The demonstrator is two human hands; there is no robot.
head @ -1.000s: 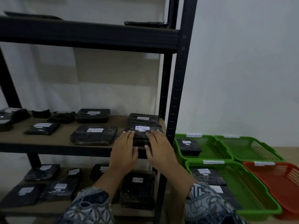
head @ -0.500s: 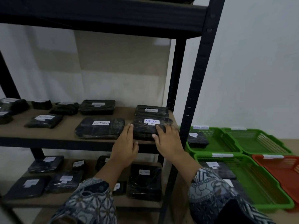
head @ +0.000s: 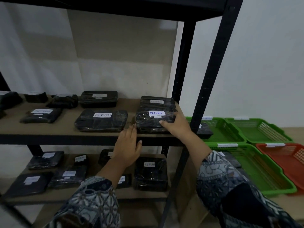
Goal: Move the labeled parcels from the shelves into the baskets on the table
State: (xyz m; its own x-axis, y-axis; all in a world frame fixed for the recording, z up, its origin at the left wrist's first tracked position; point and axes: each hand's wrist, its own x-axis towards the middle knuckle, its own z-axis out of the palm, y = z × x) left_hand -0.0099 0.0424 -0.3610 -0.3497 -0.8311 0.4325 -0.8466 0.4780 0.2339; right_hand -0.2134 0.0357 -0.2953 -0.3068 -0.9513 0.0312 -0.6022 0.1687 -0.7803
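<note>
Middle shelf point(head: 69, 130) | right grip point(head: 176, 127) clasps RETURN parcel point(head: 148, 123) | left grip point(head: 127, 145) just beside

A small stockroom or parcel-sorting room — black metal shelving point(head: 212, 66) holds black-wrapped parcels point(head: 101, 120) with handwritten "RETURN" labels, beside labeled plastic sorting baskets point(head: 256, 163) on a counter point(head: 292, 131) — bare white walls.

Cannot read the blurred basket labels point(head: 227, 145); cannot see most of the parcel point(head: 204, 131) behind the shelf post point(head: 212, 71); loses part of the red basket point(head: 283, 162) and the leftmost parcels point(head: 9, 99) at the picture's edges.
</note>
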